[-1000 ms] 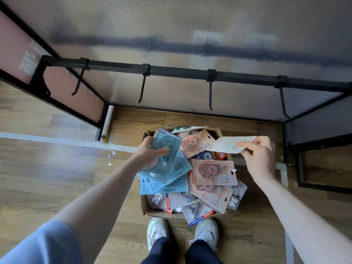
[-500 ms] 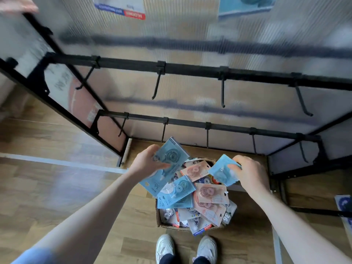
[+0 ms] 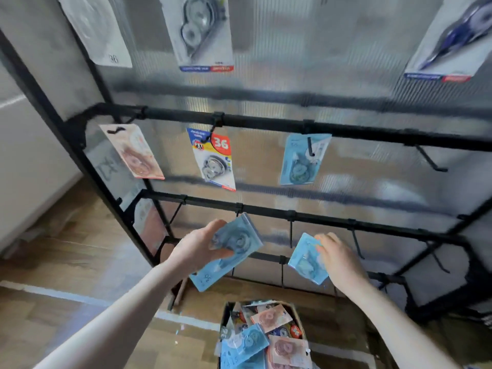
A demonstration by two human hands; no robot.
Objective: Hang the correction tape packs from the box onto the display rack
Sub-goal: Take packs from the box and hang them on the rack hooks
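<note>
My left hand grips a small stack of blue correction tape packs, raised in front of the lower rack bar. My right hand holds a single blue pack at the same height, just right of centre. The cardboard box sits on the floor below, full of several blue and pink packs. On the black display rack hang a pink pack, a white pack marked 36 and a blue pack. Higher up hang more packs.
Bare hooks stick out at the right of the middle bar and along the lower bars. The rack backs onto a translucent ribbed panel. Wooden floor with a white tape line lies to the left.
Both hands have risen from the box with blue packs. My view has tilted up, showing the upper rack rows and their hanging packs.
</note>
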